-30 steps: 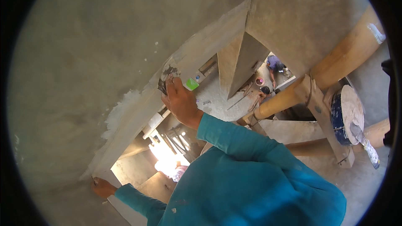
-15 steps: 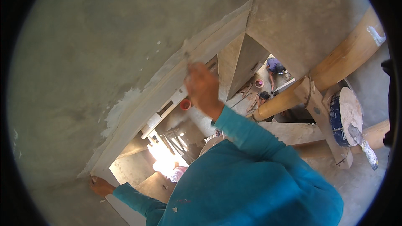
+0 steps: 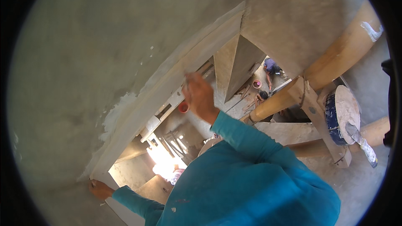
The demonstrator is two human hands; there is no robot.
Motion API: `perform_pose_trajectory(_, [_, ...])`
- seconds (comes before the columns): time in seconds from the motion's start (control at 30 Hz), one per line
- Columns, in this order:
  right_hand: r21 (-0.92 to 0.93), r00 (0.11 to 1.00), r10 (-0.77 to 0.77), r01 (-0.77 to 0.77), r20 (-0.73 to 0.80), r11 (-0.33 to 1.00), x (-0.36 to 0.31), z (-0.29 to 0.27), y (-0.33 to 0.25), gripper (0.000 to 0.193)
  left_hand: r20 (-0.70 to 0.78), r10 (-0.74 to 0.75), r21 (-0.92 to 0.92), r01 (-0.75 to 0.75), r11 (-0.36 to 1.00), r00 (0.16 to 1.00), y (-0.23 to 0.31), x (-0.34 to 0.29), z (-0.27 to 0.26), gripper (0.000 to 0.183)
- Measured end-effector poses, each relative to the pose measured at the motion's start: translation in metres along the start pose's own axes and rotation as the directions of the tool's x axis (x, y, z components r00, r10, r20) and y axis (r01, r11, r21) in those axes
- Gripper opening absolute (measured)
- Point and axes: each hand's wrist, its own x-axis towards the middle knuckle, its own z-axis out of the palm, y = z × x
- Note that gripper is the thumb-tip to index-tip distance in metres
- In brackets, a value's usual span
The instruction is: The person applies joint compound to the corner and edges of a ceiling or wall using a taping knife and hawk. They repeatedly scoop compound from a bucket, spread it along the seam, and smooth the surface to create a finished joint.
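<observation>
Along a grey plastered wall [image 3: 75, 79] runs a paler beam edge [image 3: 167, 73] with fresh whitish filler [image 3: 119, 113] smeared beside it. My right hand [image 3: 200, 98] is closed at the middle of this edge. Something thin and blurred pokes past its fingertips, too unclear to name. At the lower left end of the edge, my left hand [image 3: 100, 190] rests with curled fingers against the corner. Whatever it may hold is hidden.
At right, a dark blue bucket [image 3: 333, 117] with pale paste and a putty knife [image 3: 362, 142] stands by bamboo poles [image 3: 343, 62] and a wooden plank [image 3: 320, 119]. Far below are a red bucket [image 3: 183, 107] and people at work [image 3: 271, 67].
My right hand has slid a little down and toward me along the beam edge. The left hand stays at the corner. The whole view has shifted slightly.
</observation>
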Motion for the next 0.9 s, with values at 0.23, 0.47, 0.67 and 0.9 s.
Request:
perform_pose_trajectory(0.23, [-0.136,0.967,0.199,-0.221,-0.159,0.966,0.022,-0.050,0.073,0.012,-0.011,0.017,0.052,-0.016,0.999,1.000,-0.012,0.008,0.016,0.034])
perform_pose_trajectory(0.47, [-0.262,0.898,0.139,-0.266,-0.418,0.928,0.098,-0.091,0.143,0.014,-0.027,0.052,0.024,-0.051,0.998,0.998,-0.006,0.004,0.007,0.035])
perform_pose_trajectory(0.67, [-0.302,0.890,0.126,-0.278,-0.438,0.912,0.109,-0.080,0.157,0.012,0.022,0.080,-0.035,-0.079,0.996,0.997,-0.007,0.002,0.002,0.037])
perform_pose_trajectory(0.9, [-0.342,0.872,0.146,-0.330,-0.467,0.880,0.121,-0.058,0.166,0.019,-0.056,0.107,-0.012,-0.108,0.994,0.993,-0.025,0.018,0.032,0.037])
